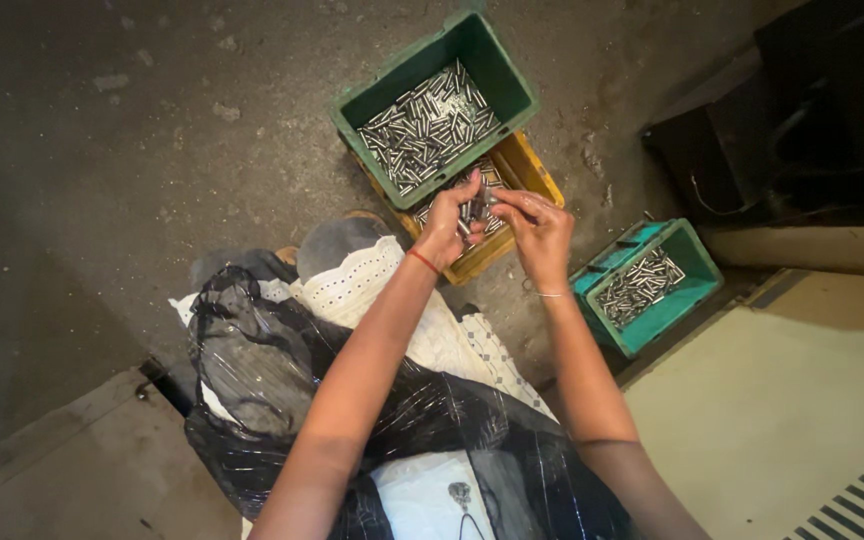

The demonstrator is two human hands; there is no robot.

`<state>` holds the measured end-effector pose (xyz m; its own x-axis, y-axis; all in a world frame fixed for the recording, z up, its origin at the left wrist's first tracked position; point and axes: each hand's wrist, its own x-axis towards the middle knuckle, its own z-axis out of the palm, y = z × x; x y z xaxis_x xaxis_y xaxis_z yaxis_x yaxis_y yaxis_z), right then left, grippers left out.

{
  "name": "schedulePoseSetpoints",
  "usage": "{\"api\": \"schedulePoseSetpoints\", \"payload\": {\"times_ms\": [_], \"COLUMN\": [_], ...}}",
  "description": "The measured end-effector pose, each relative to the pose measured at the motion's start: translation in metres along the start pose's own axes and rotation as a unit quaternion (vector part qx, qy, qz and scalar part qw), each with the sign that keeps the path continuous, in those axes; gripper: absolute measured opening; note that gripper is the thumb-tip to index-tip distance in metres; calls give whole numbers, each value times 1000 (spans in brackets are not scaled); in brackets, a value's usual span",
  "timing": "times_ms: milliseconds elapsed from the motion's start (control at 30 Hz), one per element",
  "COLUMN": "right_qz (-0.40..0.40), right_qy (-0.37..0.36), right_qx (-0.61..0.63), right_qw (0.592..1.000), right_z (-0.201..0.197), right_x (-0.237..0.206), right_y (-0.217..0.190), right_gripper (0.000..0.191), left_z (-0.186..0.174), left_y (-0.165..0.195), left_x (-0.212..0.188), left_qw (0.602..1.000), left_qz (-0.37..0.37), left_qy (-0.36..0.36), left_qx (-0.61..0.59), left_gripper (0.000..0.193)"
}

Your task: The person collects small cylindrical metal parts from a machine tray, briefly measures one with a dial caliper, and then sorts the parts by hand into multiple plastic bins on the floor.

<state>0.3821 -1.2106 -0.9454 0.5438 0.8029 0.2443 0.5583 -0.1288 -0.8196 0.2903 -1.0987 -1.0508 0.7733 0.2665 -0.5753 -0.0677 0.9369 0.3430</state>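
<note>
Steel pins (474,212) bunched in left hand (449,228), fingers curled round small bundle above yellow crate (535,172). Right hand (540,232) pinches single pin at bundle's top, fingertips closed on it. Green crate (497,70) heaped with more pins sits on yellow crate's far end; teal crate (694,262) with pins lies well apart, right. Step judged: sorting handful, piece by piece. Next move likely calls for steady pinch, bundle kept from slipping.

The scene is dim and warm-toned, darkest toward ten o'clock and two o'clock. Metal pins (430,125) glint at twelve o'clock. Slight wide-angle bending shows at the edges; focus is soft.
</note>
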Motion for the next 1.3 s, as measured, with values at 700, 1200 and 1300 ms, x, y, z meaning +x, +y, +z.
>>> {"api": "schedulePoseSetpoints", "payload": {"times_ms": [700,1200,1300], "right_qz": [15,-13,-34], "right_qy": [361,432,293], "right_qx": [39,-655,-169], "right_qw": [932,619,940], "right_z": [-306,-341,-190], "right_x": [128,129,64], "right_y": [151,140,85], "right_gripper": [8,49,8], "left_z": [-4,19,21], "left_y": [1,-4,-6], "left_x": [-19,-6,-2], "left_qw": [995,992,987], "left_qz": [-2,24,11], "left_qy": [57,49,63], "left_qx": [-80,-112,-149], "left_gripper": [32,41,41]}}
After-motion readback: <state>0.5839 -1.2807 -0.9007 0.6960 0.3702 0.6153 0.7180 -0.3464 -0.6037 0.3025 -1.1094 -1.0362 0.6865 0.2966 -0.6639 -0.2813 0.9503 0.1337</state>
